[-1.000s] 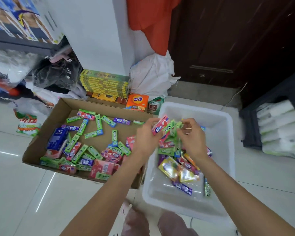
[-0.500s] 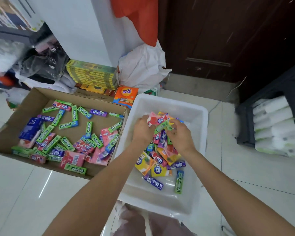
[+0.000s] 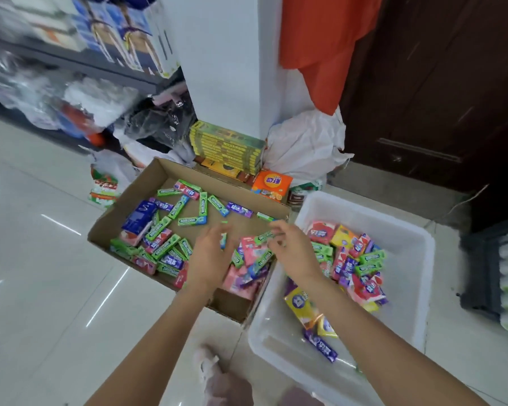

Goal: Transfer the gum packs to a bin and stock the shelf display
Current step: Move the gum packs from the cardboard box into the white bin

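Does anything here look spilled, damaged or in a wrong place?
Nothing stands out. The gum packs lie loose and jumbled, but all inside the cardboard box or the white bin; none show on the floor. Both hands hover over the box.

Watching the feed, I saw both forearms bare to the frame's lower edge, no sleeves, watch or rings visible. The left hand (image 3: 210, 256) and right hand (image 3: 291, 253) were ungloved. Pale pinkish fabric (image 3: 226, 385) covered my knees below.

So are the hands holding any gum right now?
Hard to tell. Both the left hand and right hand are blurred above the cardboard box, fingers spread, with no pack clearly gripped.
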Demonstrator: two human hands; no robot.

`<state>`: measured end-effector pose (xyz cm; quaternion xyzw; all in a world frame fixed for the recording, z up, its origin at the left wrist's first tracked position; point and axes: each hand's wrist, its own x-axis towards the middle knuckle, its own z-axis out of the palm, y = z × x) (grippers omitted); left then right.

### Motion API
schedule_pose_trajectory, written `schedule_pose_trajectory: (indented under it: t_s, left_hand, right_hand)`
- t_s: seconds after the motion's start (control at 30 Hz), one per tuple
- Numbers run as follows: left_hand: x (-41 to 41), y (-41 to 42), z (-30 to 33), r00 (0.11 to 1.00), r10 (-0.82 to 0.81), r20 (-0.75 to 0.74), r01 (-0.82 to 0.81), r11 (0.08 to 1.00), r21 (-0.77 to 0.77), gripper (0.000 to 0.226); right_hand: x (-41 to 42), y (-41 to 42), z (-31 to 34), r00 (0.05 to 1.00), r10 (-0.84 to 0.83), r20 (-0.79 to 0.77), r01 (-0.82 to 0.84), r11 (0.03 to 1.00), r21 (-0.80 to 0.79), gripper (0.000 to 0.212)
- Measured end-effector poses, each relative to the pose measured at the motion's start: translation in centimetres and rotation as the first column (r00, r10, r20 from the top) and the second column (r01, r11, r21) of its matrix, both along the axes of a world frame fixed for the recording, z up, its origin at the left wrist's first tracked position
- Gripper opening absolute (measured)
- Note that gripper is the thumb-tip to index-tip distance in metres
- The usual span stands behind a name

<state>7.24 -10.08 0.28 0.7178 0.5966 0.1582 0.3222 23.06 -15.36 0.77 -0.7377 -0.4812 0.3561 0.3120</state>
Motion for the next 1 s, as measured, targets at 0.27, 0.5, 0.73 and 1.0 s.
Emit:
schedule_pose_trajectory:
  t_s: [0.27,0.5,0.73,1.0]
  left_hand:
    - [-14.0,10.2,-1.3,0.99,0.066,-0.123,-0.068,0.998,-0.014,0.037]
    - [-18.4,16.0,-6.1,0.948,-0.155,-0.278,0.119,0.983,-0.142,0.06]
    - [-19.8,16.7,-8.9,0.908,-0.26,-0.327,0.219,0.963,-0.157,0.071]
    - [-19.0,17.7,-8.4,0.924,-0.252,-0.287,0.224,0.966,-0.127,0.052]
  right_hand:
    - [-12.8,8.9,-1.2,0.988,0.14,0.06,-0.137,0.99,-0.043,0.036]
    - [-19.3,15.1,-4.7,0.955,0.254,0.154,-0.225,0.957,-0.185,0.058]
    - [-21.3,17.4,-9.1,0.897,0.401,0.186,-0.314,0.874,-0.37,0.084]
    - [-18.9,16.4,-10.3,0.783,0.484,0.391,-0.288,0.839,-0.462,0.073]
